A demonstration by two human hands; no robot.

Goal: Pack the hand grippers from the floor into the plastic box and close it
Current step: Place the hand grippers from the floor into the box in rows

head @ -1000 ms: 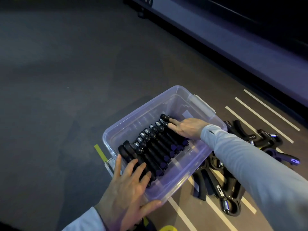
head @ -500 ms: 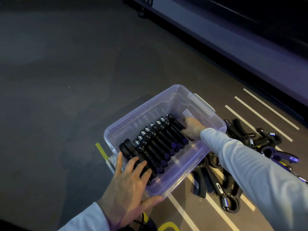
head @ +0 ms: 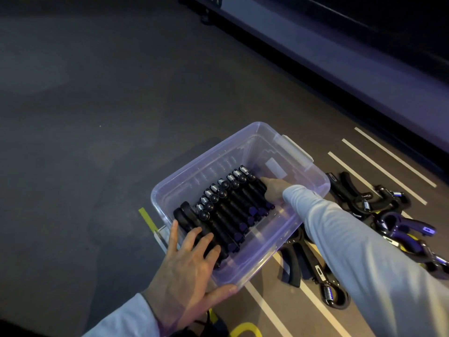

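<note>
floor: dark grey mat point(head: 102, 98) with white stripes point(head: 379, 161) on my right, nothing new there

box: the clear rectangular plastic box point(head: 209, 152) sits open in front of me, no lid anywhere in view, so closing is a long way off

loose pile: black and purple spring hand grippers point(head: 388, 215) lie on the floor just right of the box, plus a couple by its near corner point(head: 323, 276). Looks like a good chunk left to pack

packed row: black-handled grippers with silver springs point(head: 228, 210) stand side by side inside, filling the left half of the box

left hand: my left hand point(head: 192, 259) is spread flat, fingers over the near end of the row, thumb hooked outside the box wall. Same spot as a second ago, basically just steadying things

right hand: my right hand point(head: 273, 190) has gone deeper. A second ago the fingers lay flat on top of the far grippers, now they're tucked down beside the last one against the row's end. Can't tell whether they're curled or straight, they're hidden

meaning: I reckon that one's seated and the row squared up, so next is reaching for another
</note>
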